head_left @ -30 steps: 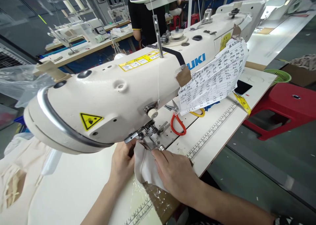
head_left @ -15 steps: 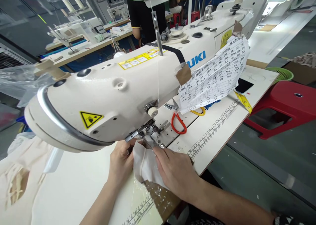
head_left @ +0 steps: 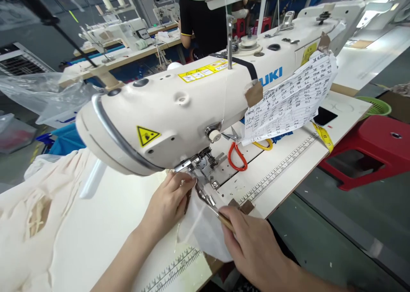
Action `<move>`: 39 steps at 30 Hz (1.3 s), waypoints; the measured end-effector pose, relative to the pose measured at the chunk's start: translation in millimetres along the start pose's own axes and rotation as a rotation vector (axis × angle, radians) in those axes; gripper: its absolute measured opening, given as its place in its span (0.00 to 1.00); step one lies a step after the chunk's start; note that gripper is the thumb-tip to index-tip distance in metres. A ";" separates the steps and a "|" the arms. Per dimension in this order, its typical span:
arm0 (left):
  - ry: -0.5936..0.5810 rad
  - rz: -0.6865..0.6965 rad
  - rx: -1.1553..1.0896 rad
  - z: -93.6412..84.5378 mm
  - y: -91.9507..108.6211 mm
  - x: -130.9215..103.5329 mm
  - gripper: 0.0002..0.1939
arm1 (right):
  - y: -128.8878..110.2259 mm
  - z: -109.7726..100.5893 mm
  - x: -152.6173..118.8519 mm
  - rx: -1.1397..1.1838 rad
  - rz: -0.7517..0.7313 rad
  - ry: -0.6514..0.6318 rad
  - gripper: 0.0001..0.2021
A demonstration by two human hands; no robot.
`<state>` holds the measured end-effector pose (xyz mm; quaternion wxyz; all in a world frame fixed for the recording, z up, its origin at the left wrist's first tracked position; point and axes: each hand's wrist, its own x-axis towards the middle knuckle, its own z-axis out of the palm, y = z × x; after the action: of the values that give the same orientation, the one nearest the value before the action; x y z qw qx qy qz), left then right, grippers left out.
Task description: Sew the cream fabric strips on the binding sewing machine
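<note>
My left hand [head_left: 171, 196] is closed, its fingertips pinching the white cloth [head_left: 205, 228] at the left of the sewing machine's [head_left: 153, 117] presser foot. Between my right fingers lies a slim tool that looks like an awl [head_left: 226, 222], with a brown handle and a thin metal shaft. My right hand [head_left: 253, 240] is closed round that handle, and the shaft points up-left at the metal foot and folder parts [head_left: 205, 191]. The cloth hangs from there toward the table's front edge. The tool's tip is hard to make out among the metal parts.
Scissors with a red handle [head_left: 237, 157] lie behind the foot. A handwritten sheet [head_left: 291, 97] hangs on the machine arm. Printed rulers [head_left: 278, 168] run along the table edge. Cream fabric [head_left: 28, 206] is heaped at left; a red stool [head_left: 384, 147] stands at right. A person in black [head_left: 205, 23] is beyond.
My right hand has drawn back toward the table's front edge, and the brown-handled tool now shows in it. My left hand remains at the foot. The view has shifted, and the cloth hangs lower.
</note>
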<state>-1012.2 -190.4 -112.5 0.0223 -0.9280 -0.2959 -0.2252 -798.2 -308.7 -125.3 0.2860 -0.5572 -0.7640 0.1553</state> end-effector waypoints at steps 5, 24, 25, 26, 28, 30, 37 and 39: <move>-0.036 -0.105 0.142 2.3 25.3 0.8 0.13 | 3.1 -13.8 -34.4 0.027 -0.068 -0.073 0.11; -0.030 -0.174 0.258 13.0 37.9 -12.7 0.23 | 2.6 -15.6 -22.5 -0.219 -0.192 -0.096 0.17; -0.038 -0.182 0.262 13.1 38.5 -12.9 0.24 | 2.1 -15.7 -20.6 -0.220 -0.187 -0.101 0.17; -0.047 -0.189 0.262 13.4 39.3 -13.3 0.24 | 1.7 -15.8 -18.9 -0.223 -0.184 -0.106 0.17; -0.066 -0.205 0.254 14.3 41.3 -14.1 0.25 | 1.1 -15.7 -16.2 -0.234 -0.180 -0.111 0.18; -0.075 -0.229 0.238 16.1 43.4 -14.7 0.25 | 0.9 -15.7 -14.1 -0.243 -0.175 -0.116 0.18; -0.057 -0.280 0.220 21.7 45.6 -15.5 0.25 | -1.2 -17.7 -2.5 -0.293 -0.180 -0.128 0.19; -0.062 -0.257 0.236 21.0 46.3 -16.2 0.25 | -1.9 -17.7 1.5 -0.302 -0.159 -0.155 0.19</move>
<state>-989.5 -233.6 -134.1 0.0932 -0.8799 -0.4372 -0.1613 -789.2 -309.4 -109.8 0.1507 -0.5179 -0.8401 0.0580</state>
